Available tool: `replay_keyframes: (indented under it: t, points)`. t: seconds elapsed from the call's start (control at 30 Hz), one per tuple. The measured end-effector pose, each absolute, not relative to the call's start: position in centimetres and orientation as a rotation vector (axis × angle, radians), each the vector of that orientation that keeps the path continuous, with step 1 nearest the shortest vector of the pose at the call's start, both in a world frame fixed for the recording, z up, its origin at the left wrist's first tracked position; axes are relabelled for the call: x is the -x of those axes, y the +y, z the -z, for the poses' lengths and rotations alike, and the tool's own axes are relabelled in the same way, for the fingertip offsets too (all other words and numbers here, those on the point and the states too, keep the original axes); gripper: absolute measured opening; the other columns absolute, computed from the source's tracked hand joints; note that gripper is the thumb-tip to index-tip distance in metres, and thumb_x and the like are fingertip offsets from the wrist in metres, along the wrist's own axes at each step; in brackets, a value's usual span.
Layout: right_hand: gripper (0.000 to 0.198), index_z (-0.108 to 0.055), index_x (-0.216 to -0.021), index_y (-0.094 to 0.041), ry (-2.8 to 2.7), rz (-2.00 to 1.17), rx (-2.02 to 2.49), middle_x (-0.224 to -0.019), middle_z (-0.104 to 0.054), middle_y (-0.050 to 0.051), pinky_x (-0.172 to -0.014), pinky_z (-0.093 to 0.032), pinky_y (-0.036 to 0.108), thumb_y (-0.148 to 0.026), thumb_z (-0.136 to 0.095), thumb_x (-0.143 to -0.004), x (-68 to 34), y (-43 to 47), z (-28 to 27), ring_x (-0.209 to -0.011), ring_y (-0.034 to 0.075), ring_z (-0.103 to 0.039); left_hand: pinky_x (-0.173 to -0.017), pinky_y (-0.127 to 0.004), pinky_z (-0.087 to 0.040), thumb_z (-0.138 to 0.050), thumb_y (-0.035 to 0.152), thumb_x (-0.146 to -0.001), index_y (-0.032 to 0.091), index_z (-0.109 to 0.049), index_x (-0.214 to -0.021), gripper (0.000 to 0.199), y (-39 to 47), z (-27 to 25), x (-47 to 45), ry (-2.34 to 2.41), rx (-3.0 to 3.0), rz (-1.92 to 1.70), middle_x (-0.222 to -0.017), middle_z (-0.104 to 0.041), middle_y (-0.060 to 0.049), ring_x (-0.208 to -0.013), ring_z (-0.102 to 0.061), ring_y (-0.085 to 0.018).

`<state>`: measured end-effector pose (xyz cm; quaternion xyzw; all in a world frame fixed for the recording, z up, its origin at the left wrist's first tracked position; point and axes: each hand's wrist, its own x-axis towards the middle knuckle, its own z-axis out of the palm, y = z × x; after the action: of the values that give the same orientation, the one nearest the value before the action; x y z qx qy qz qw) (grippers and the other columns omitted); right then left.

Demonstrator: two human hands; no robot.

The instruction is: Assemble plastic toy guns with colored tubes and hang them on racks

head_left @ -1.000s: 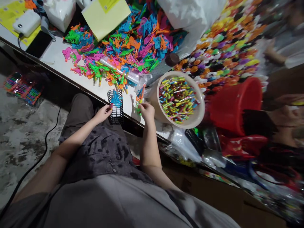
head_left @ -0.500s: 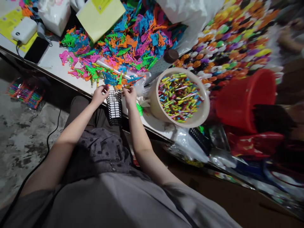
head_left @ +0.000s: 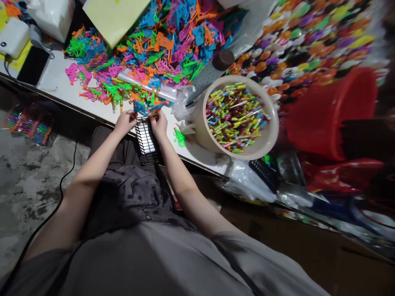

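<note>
A white table point(head_left: 61, 84) runs slantwise across the view above a mottled grey floor point(head_left: 27, 181), and its far part is buried under a heap of small plastic toy pieces point(head_left: 160, 45) in pink, blue, orange and green. At the table's near edge stands a black wire basket point(head_left: 146, 142), partly overhanging the edge above the person's lap. The left hand point(head_left: 125, 122) rests at the basket's far left corner and the right hand point(head_left: 159, 123) at its far right corner. Both have their fingers curled and pinched around a blue toy piece point(head_left: 145, 109) held just above the basket's far rim, against the fringe of the heap. Just right of the right hand lies a green toy piece point(head_left: 179, 137), and beyond it a cream round tub point(head_left: 271, 123) filled with small coloured sticks. A red bucket point(head_left: 327, 115) stands farther right. Toward the far left corner are a yellow folder point(head_left: 114, 18) and a white device point(head_left: 12, 37).
</note>
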<state>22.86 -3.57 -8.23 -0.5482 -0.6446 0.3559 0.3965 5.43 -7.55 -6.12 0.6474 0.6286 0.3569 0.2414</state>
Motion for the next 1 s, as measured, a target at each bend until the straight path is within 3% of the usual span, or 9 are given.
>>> replay_keyframes:
  t: [0.47, 0.73, 1.0]
  points:
    - [0.007, -0.045, -0.089, -0.021, -1.737, -0.784, 1.352, -0.096, -0.051, 0.009, -0.095, -0.041, 0.054, -0.025, -0.042, -0.085, -22.8, -3.1, 9.7, -0.102, 0.025, -0.050, -0.086, -0.036, -0.045, -0.053, 0.012, -0.073, 0.013, -0.059, -0.087, 0.015, -8.4, 4.9, -5.2, 1.762, -1.927, -0.802, -0.090, -0.061, -0.010, -0.092, -0.057, -0.025]
    - [0.007, -0.046, -0.086, -0.021, -1.668, -0.801, 1.364, -0.090, -0.053, 0.006, -0.091, -0.045, 0.049, -0.028, -0.047, -0.084, -22.6, -2.9, 9.8, -0.093, 0.022, -0.053, -0.091, -0.040, -0.043, -0.049, 0.013, -0.079, 0.012, -0.058, -0.091, 0.015, -9.1, 4.0, -6.3, 1.919, -1.927, -0.640, -0.096, -0.060, -0.014, -0.099, -0.054, -0.028]
    - [0.017, -0.048, -0.086, -0.019, -1.548, -0.873, 1.414, -0.083, -0.056, 0.003, -0.083, -0.047, 0.038, -0.035, -0.050, -0.084, -22.9, -3.2, 8.4, -0.078, 0.017, -0.054, -0.089, -0.036, -0.044, -0.049, 0.013, -0.082, 0.014, -0.057, -0.094, 0.014, -9.2, 4.4, -8.3, 1.925, -1.797, -0.836, -0.098, -0.061, -0.012, -0.099, -0.055, -0.025]
